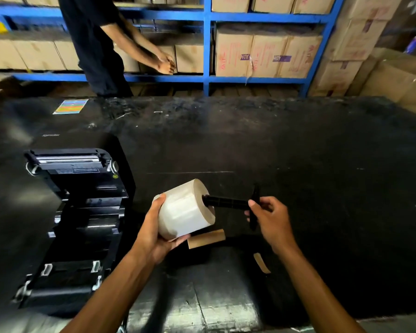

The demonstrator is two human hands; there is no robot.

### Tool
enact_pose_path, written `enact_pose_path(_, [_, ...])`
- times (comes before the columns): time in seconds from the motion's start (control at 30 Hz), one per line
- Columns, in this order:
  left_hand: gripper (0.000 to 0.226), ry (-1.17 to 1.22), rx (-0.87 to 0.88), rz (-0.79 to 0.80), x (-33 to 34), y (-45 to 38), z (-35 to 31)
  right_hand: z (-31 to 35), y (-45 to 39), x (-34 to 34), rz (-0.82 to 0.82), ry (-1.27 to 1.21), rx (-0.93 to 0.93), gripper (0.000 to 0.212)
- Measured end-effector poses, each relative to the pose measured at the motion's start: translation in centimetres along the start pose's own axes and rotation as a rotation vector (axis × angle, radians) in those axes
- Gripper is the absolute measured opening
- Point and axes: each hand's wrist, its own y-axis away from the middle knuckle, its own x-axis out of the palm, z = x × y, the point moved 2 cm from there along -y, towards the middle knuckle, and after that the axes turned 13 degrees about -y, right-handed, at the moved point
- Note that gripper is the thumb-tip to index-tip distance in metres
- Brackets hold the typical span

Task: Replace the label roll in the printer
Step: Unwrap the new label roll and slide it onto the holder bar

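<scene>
A full white label roll (186, 209) is held above the black table, with my left hand (154, 233) shut on it from below and the left. A black spindle (226, 202) pokes into the roll's core from the right. My right hand (270, 219) grips the spindle at its flat end flange. The black label printer (74, 219) lies at the left with its cover open and its roll bay bare. An empty brown cardboard core (206, 238) rests on the table just under the roll.
A small brown paper strip (261, 263) lies on the black table (298, 164) near my right forearm. A coloured sticker (70, 106) sits at the far left edge. Another person (98, 44) stands beyond the table at blue shelving (207, 44) stacked with cardboard boxes.
</scene>
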Motion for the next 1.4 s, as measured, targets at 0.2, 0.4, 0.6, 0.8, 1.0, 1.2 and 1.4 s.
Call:
enact_pose_path(0.2, [0.050,-0.066,0.077,-0.013,0.4,0.0,-1.2,2.1,-0.1,0.9,0.022,0.259,-0.362,0.027])
enact_pose_path(0.4, [0.059,-0.149,0.151,-0.034,1.6,0.3,-1.8,0.7,0.9,5.3,0.173,0.196,-0.436,0.028])
enact_pose_path(0.6, [0.053,-0.143,0.227,-0.047,2.3,1.1,-2.4,0.4,1.6,6.8,0.193,0.094,-0.385,0.023])
enact_pose_path(0.8, [0.045,-0.201,0.329,-0.111,3.6,2.3,-3.0,1.7,2.6,8.2,0.404,-0.032,-0.060,0.067])
enact_pose_path(1.0, [0.045,-0.249,0.372,-0.123,5.1,2.8,-3.0,2.5,2.2,8.5,0.292,-0.077,-0.014,0.066])
enact_pose_path(1.2, [0.051,-0.450,0.306,0.029,6.0,2.3,-4.0,2.4,0.5,7.5,0.227,-0.208,0.095,0.038])
enact_pose_path(1.4, [0.024,-0.768,0.343,-0.121,1.8,-4.1,-3.2,1.4,-1.9,5.7,0.121,-0.318,0.309,0.024])
